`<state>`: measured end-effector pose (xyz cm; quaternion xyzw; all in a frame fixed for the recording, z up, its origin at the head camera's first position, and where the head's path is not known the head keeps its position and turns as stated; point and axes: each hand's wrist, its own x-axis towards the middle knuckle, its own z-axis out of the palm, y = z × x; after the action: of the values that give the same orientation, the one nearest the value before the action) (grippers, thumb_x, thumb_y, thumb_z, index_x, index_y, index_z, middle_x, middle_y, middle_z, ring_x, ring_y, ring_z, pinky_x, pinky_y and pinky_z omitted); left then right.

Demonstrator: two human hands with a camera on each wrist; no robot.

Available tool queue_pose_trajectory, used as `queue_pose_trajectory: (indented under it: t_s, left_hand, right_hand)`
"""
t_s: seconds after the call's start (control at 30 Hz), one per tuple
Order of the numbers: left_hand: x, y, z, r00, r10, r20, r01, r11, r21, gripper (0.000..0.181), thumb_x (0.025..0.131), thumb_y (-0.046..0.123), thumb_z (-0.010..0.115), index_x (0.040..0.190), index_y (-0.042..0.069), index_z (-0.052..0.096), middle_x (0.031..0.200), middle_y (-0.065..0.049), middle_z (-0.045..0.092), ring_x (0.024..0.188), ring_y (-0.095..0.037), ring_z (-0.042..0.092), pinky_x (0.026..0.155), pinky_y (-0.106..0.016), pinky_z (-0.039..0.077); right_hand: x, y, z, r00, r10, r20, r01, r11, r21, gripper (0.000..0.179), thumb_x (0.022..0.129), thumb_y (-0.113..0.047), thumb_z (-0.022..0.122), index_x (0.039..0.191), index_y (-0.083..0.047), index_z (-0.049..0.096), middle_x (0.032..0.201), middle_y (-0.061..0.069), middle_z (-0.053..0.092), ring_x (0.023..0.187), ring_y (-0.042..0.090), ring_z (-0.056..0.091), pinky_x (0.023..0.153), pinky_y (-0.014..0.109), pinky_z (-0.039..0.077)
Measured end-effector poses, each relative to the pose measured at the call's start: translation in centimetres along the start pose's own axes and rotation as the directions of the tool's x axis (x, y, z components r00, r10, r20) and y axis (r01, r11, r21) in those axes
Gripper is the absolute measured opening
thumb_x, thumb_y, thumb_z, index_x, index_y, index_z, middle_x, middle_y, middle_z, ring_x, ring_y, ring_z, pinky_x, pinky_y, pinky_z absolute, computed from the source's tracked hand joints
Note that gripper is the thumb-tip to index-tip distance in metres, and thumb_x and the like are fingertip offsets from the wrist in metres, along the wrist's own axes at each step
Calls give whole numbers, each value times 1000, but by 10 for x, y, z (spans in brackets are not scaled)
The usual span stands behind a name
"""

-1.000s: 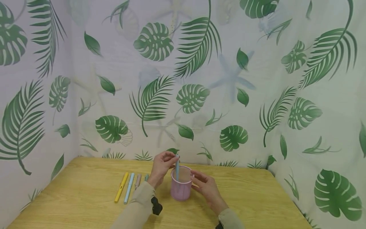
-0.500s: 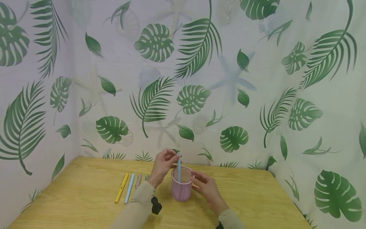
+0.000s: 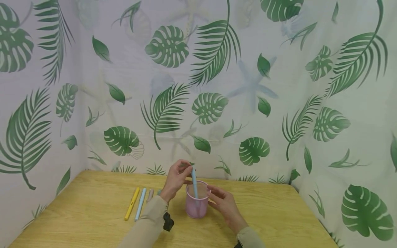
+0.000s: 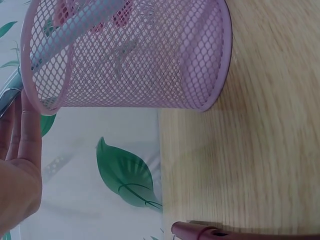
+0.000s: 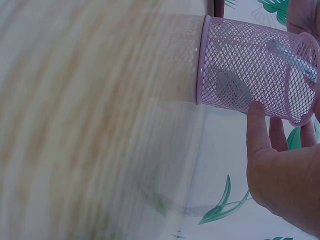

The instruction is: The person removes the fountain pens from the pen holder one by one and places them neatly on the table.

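My left hand (image 3: 177, 179) pinches the upper end of a light blue pen (image 3: 194, 181) between thumb and fingertips. That pen's lower part slants down inside a pink mesh pen holder (image 3: 196, 207), which stands upright on the wooden table. Through the mesh in the left wrist view, the same pen (image 4: 75, 36) shows pale blue. My right hand (image 3: 225, 206) holds the pen holder by its right side, near the rim. In the right wrist view one fingertip (image 5: 257, 109) touches the mesh wall, while other fingers are partly hidden behind the holder.
Left of the holder lie a yellow pen (image 3: 132, 204), another light blue pen (image 3: 140, 204), a greyish-pink pen (image 3: 150, 194) and a teal one (image 3: 159, 192), partly covered by my left arm. A dark red pen (image 4: 200, 231) shows in the left wrist view. Leaf-patterned cloth surrounds the table (image 3: 273, 213).
The light blue pen's lower end has swung right inside the holder, so it leans more. My left hand has risen slightly. My right hand has stayed at the holder's side.
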<state>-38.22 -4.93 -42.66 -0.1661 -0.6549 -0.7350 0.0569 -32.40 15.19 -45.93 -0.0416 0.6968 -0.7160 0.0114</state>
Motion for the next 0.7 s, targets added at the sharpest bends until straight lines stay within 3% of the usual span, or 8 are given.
queue_pose_trajectory:
  t_s: [0.27, 0.6, 0.7]
  left_hand:
    - [2, 2, -2, 999, 38, -5, -38, 999, 0, 23, 96, 9, 62, 115, -3, 57, 107, -27, 66, 76, -15, 67, 63, -35, 60]
    - [-2, 14, -6, 999, 52, -9, -51, 998, 26, 32, 91, 3, 68, 121, 0, 60, 115, -23, 66, 91, -25, 69, 75, -45, 60]
    - [-2, 15, -9, 998, 66, -12, -65, 998, 21, 33, 89, 3, 70, 121, 0, 61, 114, -22, 67, 89, -22, 70, 75, -45, 60]
  right_hand:
    - [1, 2, -1, 1000, -1, -3, 1, 1000, 0, 43, 95, -16, 65, 132, 4, 57, 130, 20, 59, 120, 35, 59, 95, 40, 54]
    - [0, 2, 0, 1000, -6, 1, 6, 1000, 4, 43, 95, -16, 65, 133, 3, 56, 135, 25, 55, 120, 34, 59, 95, 40, 54]
    - [0, 2, -1, 1000, -6, 3, 6, 1000, 5, 43, 95, -16, 65, 133, 3, 57, 134, 25, 55, 119, 32, 60, 95, 40, 54]
